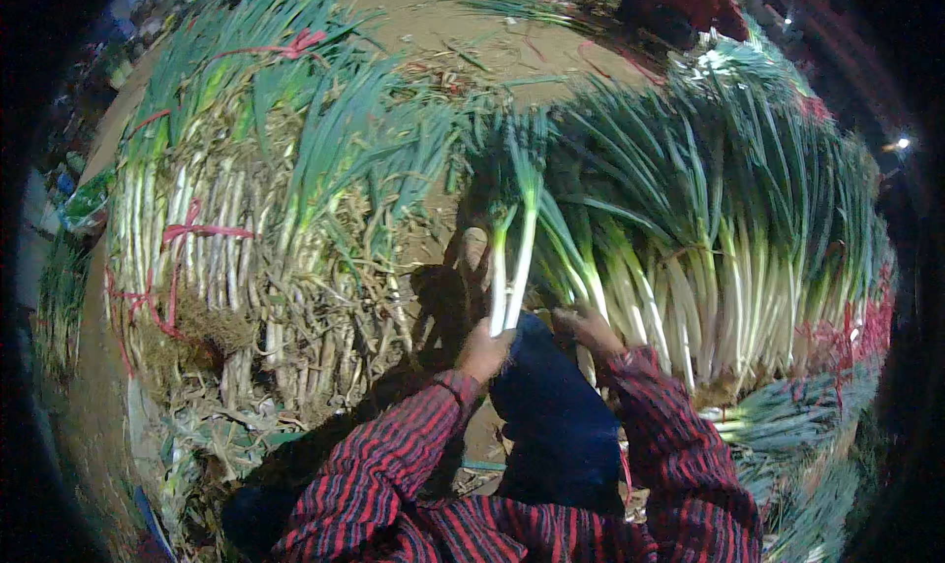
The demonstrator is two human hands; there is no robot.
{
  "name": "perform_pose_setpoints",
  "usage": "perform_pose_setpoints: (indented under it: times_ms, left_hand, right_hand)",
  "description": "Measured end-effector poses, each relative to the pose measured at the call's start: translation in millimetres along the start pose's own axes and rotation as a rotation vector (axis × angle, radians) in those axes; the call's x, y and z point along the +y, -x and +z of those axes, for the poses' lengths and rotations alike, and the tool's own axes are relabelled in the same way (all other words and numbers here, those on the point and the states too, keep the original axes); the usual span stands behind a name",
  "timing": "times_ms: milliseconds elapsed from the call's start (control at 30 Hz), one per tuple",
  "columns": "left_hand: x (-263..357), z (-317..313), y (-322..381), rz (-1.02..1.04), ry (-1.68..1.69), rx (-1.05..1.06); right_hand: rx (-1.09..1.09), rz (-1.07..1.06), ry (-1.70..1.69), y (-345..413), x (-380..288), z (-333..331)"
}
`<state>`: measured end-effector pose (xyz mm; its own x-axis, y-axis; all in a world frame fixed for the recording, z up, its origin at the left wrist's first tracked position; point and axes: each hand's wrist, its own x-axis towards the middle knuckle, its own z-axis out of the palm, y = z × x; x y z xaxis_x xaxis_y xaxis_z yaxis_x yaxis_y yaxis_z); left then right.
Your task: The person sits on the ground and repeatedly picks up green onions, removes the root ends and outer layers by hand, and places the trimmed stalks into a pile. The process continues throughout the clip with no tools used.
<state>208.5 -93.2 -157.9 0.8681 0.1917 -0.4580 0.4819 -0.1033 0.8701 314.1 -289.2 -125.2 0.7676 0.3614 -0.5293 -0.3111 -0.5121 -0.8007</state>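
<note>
In the middle, my left hand (486,350) is closed round the white lower ends of a few green onions (523,257), whose green leaves point away from me. My right hand (590,328) is to the right, at the white stalks of another green onion (593,282); its fingers look curled, but whether they grip a stalk is unclear. Beside it stretches a wide row of pale, cleaned green onions (738,297). To my left lie green onions with dry outer leaves and soil (229,245), partly tied with pink ribbon (207,231).
Loose dry leaves (244,430) lie at the lower left. More green onions (790,415) are at the lower right, near pink ties (849,334). Bare ground (443,17) with scraps lies ahead. A person in red (694,6) is at the upper right.
</note>
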Motion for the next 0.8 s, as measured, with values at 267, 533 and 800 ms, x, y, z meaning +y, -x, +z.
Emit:
perform_pose_setpoints:
  times_ms: [267,533,800]
  left_hand:
    - [46.2,-1.6,53.2,0.558,-0.176,-0.097]
    - [-83.8,-105.7,63.3,0.037,-0.319,0.241]
    - [-158.9,-184.1,57.1,-0.076,-0.516,0.805]
  right_hand:
    - [0.205,-0.224,0.158,-73.9,-125.1,12.0]
    - [0.373,-0.161,0.171,-62.6,72.4,-135.0]
    - [0.299,0.307,0.922,-68.9,238.2,-179.4]
